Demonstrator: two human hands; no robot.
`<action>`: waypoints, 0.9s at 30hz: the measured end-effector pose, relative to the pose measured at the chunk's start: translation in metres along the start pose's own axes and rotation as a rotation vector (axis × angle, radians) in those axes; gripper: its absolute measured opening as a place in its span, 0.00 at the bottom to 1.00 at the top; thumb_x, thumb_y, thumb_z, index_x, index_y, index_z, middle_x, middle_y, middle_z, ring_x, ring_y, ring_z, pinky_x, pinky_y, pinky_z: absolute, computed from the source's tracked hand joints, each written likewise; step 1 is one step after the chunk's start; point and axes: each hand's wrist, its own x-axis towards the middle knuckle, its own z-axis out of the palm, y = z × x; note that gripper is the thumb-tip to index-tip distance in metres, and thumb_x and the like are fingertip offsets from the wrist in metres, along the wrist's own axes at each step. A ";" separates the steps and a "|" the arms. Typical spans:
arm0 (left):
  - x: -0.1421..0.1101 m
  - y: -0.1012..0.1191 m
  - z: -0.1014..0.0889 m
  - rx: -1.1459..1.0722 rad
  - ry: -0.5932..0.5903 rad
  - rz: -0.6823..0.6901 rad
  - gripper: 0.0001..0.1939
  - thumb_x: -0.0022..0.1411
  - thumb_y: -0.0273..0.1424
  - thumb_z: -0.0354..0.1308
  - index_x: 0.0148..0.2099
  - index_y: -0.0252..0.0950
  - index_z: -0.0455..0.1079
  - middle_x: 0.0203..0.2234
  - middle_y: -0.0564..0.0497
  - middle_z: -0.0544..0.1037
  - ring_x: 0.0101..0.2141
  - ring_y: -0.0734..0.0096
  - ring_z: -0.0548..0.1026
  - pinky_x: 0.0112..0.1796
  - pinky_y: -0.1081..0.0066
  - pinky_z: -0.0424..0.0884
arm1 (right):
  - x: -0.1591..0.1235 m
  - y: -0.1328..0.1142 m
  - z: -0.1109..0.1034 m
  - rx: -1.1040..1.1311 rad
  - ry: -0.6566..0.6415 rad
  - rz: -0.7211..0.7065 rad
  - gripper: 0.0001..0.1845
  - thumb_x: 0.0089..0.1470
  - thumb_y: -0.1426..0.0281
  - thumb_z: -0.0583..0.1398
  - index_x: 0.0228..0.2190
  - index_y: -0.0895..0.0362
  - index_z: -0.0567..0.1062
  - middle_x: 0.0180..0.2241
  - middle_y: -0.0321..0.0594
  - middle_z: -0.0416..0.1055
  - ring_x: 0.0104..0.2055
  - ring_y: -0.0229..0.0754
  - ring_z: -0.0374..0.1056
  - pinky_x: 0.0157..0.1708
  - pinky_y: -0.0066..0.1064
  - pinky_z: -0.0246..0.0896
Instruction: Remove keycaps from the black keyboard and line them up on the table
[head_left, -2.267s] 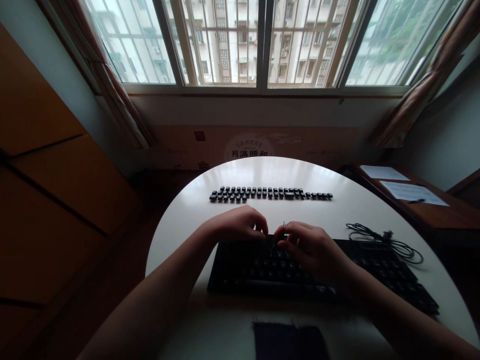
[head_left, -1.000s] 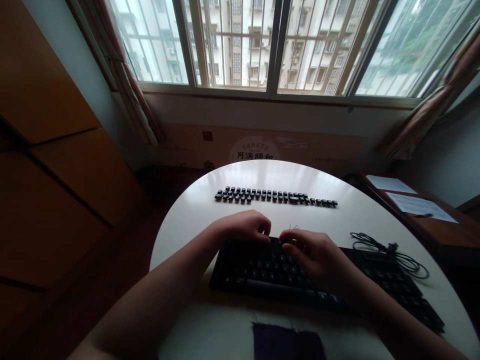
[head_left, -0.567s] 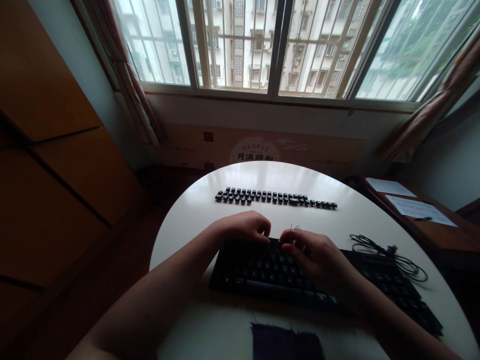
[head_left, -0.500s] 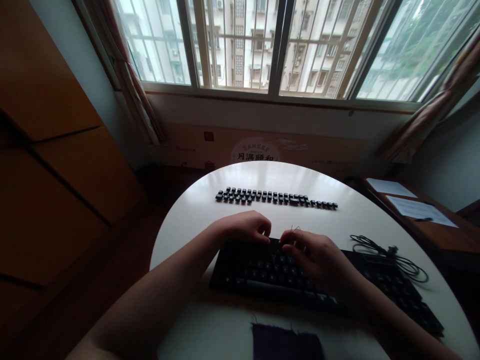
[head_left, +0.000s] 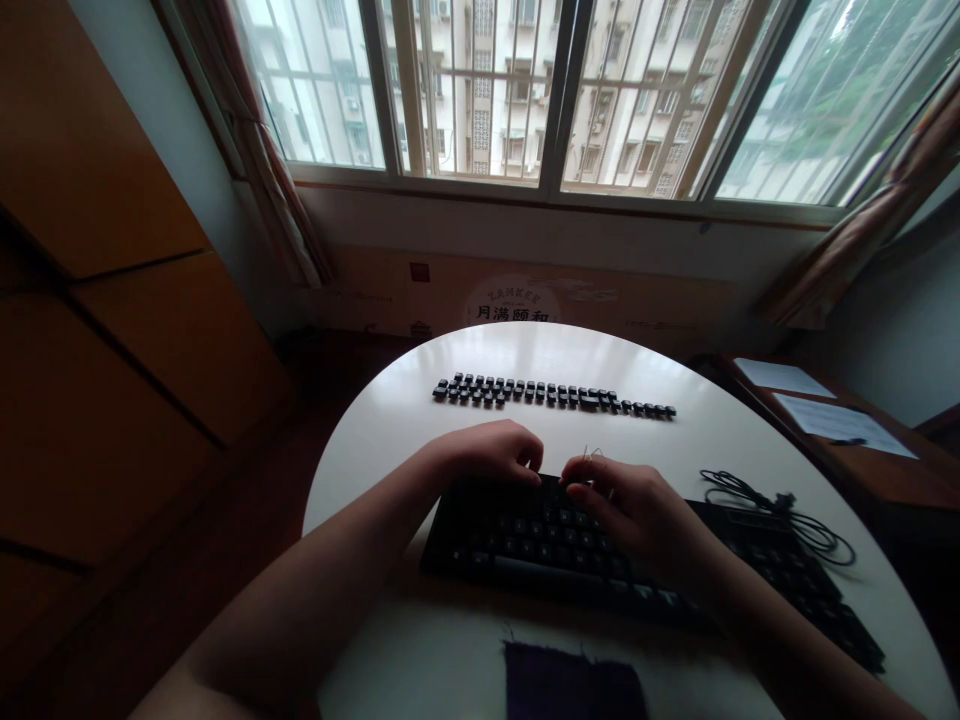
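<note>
A black keyboard (head_left: 540,570) lies across the near part of a round white table (head_left: 360,450). The upper rows under my hands are dark and partly covered, so I cannot tell which keycaps are on there. My left hand (head_left: 495,450) is curled at the keyboard's back edge, thumb low against it; its fingertips are partly hidden. Just right of it, my right hand (head_left: 619,495) pinches over the upper keys. Thin bent wire (head_left: 592,454) sticks up from between its fingers; the wire's lower end is out of sight.
Loose black keycaps (head_left: 551,393) stand in rows beyond the keyboard. A coiled black cable (head_left: 814,530) lies at right, over the keyboard's back edge. Dark purple cloth (head_left: 574,685) is at the near edge. Papers (head_left: 844,425) lie on a brown side table.
My right hand has shifted very slightly at the upper keys, and the wire tips with it. My left hand stays where it was.
</note>
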 end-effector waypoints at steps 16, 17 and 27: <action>0.001 -0.001 0.001 -0.012 0.008 0.009 0.09 0.58 0.38 0.61 0.38 0.38 0.74 0.29 0.55 0.74 0.29 0.72 0.70 0.28 0.74 0.62 | -0.004 0.002 0.004 -0.117 -0.066 -0.054 0.08 0.62 0.65 0.58 0.40 0.53 0.75 0.29 0.35 0.76 0.26 0.38 0.69 0.26 0.27 0.58; 0.001 -0.001 0.001 -0.014 0.007 0.008 0.09 0.58 0.38 0.61 0.38 0.38 0.74 0.28 0.55 0.74 0.29 0.72 0.70 0.27 0.74 0.62 | -0.005 0.001 0.004 -0.127 -0.070 -0.066 0.08 0.62 0.65 0.58 0.40 0.53 0.75 0.29 0.35 0.76 0.25 0.38 0.69 0.26 0.27 0.58; 0.000 0.006 0.002 0.048 0.027 -0.025 0.10 0.60 0.38 0.58 0.40 0.38 0.72 0.31 0.54 0.75 0.30 0.70 0.71 0.28 0.73 0.62 | -0.002 0.007 0.016 -0.149 -0.031 -0.123 0.06 0.61 0.69 0.56 0.39 0.55 0.71 0.36 0.40 0.73 0.28 0.38 0.67 0.29 0.28 0.59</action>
